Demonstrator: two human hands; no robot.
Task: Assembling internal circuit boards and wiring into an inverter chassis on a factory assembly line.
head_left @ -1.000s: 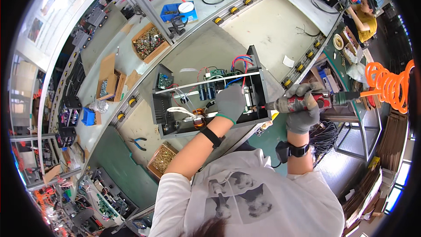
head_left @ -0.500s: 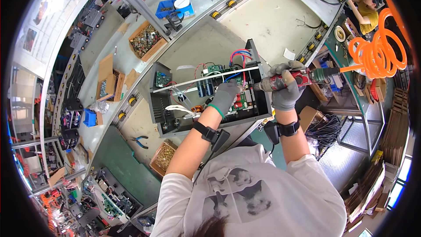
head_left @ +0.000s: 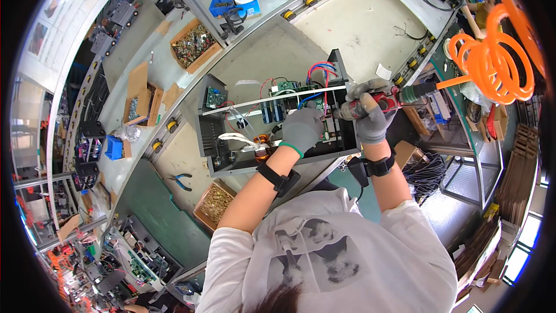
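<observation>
A black metal chassis (head_left: 223,149) with green circuit boards, coils and red and blue wires inside lies in front of me. In my gloved right hand (head_left: 373,122) is a red air screwdriver (head_left: 389,102), held level with its nose pointing left over the chassis's right side. My gloved left hand (head_left: 302,127) reaches into the open chassis. Its fingers are drawn together beside a circuit board (head_left: 328,129), close to the screwdriver's tip; whatever they pinch is hidden. An orange coiled hose (head_left: 492,66) runs from the screwdriver's rear end.
A box of brass-coloured screws (head_left: 215,203) and blue-handled pliers (head_left: 183,182) lie left of my left arm. Farther off stand a carton of mixed hardware (head_left: 193,46) and a blue bin (head_left: 223,3). Rollers (head_left: 311,1) line the conveyor edge. Another person (head_left: 483,11) is at the far right.
My left hand has shifted slightly within the chassis, covering more of the circuit board. The screwdriver has moved slightly left in my right hand. The orange hose has swung.
</observation>
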